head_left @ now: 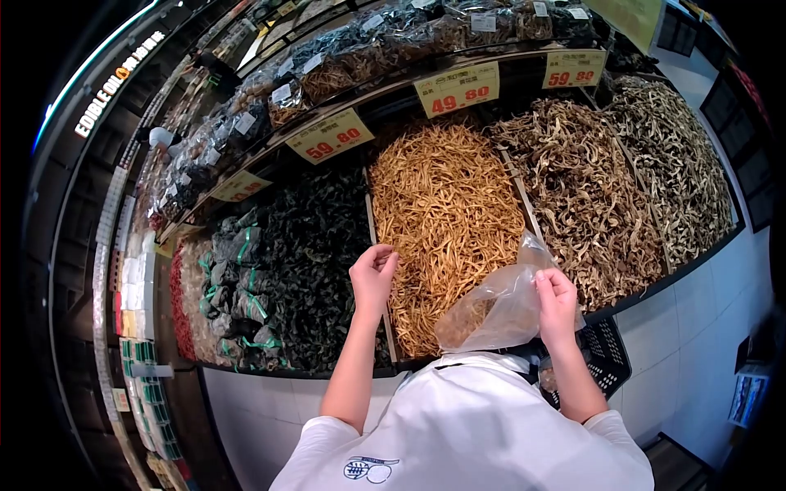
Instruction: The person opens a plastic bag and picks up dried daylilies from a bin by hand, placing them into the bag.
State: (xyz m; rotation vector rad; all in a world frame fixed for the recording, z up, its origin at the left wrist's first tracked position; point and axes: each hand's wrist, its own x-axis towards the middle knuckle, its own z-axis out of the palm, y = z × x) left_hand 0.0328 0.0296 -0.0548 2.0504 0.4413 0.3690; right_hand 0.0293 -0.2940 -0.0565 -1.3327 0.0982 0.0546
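My right hand (557, 304) pinches the edge of a clear plastic bag (485, 304) between thumb and fingers. The bag hangs loose and crumpled over the front of a bin of thin, golden dried strips (446, 196). At that bin's left divider is my left hand (374, 282), raised with fingers curled in toward the thumb. I cannot tell whether anything is between those fingers. Left of it lies a heap of dark, crinkled dried pieces (315, 237); brown dried strips (581, 188) fill the bin to the right.
Price signs (460, 90) line the rail behind the bins, below a shelf of packaged goods (360, 49). A paler dried heap (667, 155) lies far right. Dark bundles with green ties (246, 254) lie left. A black basket (607, 360) is low beside my right arm, over the tiled floor (692, 319).
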